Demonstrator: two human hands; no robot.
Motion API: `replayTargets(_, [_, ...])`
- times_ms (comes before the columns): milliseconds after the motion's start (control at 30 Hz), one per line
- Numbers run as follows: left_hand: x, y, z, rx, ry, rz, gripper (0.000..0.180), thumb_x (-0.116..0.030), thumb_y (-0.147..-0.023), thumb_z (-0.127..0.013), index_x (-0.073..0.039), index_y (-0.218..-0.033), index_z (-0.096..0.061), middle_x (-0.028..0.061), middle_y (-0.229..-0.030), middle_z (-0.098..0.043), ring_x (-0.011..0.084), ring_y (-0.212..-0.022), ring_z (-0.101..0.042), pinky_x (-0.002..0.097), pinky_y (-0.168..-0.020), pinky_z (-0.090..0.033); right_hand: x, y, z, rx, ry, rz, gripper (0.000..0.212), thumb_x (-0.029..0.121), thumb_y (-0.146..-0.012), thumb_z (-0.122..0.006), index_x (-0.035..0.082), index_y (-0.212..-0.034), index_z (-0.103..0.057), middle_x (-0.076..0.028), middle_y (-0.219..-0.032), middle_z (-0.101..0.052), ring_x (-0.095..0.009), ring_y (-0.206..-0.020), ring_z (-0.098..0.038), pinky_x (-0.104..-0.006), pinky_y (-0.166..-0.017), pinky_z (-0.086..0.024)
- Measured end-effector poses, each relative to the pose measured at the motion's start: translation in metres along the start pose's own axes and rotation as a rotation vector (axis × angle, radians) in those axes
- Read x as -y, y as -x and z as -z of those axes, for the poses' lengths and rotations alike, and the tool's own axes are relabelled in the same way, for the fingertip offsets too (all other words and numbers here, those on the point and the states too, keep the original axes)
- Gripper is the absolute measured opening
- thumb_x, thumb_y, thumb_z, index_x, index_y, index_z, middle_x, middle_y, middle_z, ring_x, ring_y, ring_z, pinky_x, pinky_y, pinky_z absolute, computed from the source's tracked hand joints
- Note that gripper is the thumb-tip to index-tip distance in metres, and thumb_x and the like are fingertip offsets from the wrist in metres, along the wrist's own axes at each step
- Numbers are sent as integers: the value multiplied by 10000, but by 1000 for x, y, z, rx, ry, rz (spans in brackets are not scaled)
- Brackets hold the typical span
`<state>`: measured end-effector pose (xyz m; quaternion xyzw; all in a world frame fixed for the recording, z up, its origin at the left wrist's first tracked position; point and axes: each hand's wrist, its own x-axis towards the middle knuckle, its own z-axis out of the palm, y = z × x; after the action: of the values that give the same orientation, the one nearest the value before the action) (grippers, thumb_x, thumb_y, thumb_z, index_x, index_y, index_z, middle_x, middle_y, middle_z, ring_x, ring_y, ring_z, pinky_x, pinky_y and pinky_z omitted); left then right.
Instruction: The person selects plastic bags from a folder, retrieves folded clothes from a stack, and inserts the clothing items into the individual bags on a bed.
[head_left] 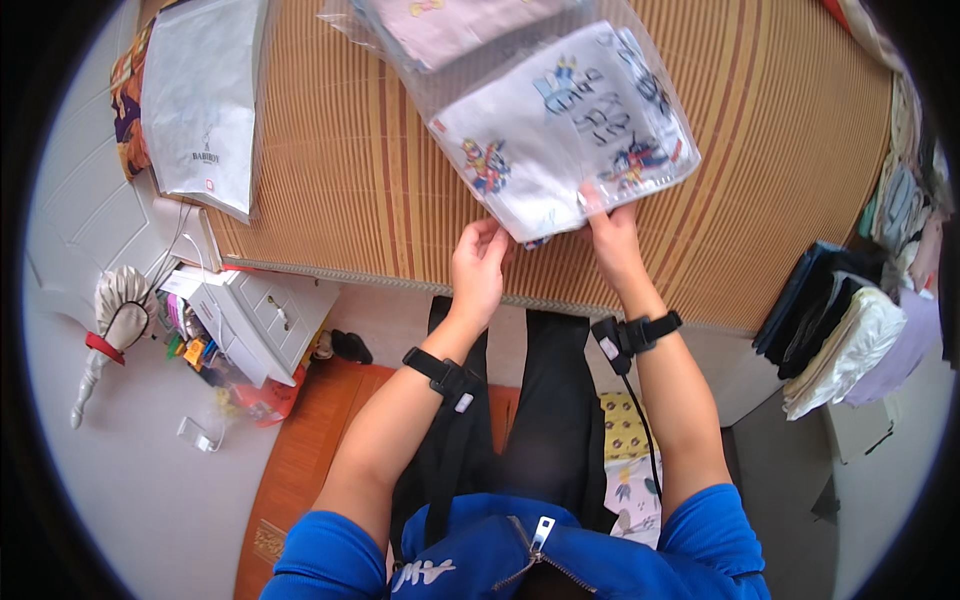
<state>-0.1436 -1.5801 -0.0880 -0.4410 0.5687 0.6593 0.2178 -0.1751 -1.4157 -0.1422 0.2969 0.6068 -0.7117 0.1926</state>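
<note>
A folded white cloth (pixel 540 130) with colourful cartoon prints and dark lettering lies inside a clear plastic bag (pixel 672 110), over the bamboo mat. My right hand (pixel 615 245) grips the bag's near edge, thumb on top and the other fingers underneath. At the near left corner of the bag, my left hand (pixel 477 272) is closed with thumb and fingers pinched together on the edge. A bit of dark patterned fabric shows below the bag between the two hands. Farther off, a pink folded cloth (pixel 460 25) in clear plastic adjoins the white one.
A bamboo mat (pixel 345 150) covers the raised surface before me. At its far left lies a white flat package (pixel 205 100). A white cabinet (pixel 255 310) with clutter stands left below the mat; folded clothes (pixel 850 340) are stacked at the right. A cable hangs from my right wrist strap.
</note>
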Motion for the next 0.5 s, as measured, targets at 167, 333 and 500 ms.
replayTargets(167, [7, -15, 12, 49, 30, 48, 131, -127, -929, -551, -12, -991, -539, 27, -851, -601, 98, -763, -564, 240, -702, -469, 15, -7, -7, 61, -85, -47, 696, 181, -872, -649, 26, -1364, -181, -139, -1241, -455, -201, -1076, -503, -287, -772, -505])
replayTargets(333, [11, -15, 18, 96, -110, -27, 98, -122, -932, -548, -33, -972, -538, 24, -865, -591, 93, -792, -565, 236, -725, -477, 48, -35, -53, -38, -153, -110, 786, 216, -843, -680, 43, -1376, -129, -167, -1322, -354, -276, -1112, -481, -384, -686, -580])
replayTargets(500, [1, -19, 14, 125, 4, -9, 159, -161, -933, -540, -16, -997, -557, 29, -884, -596, 105, -798, -574, 238, -734, -483, 48, -36, -60, -33, -99, -74, 843, 310, -837, -681, 26, -1398, -120, -191, -1341, -324, -322, -1148, -451, -433, -735, -576])
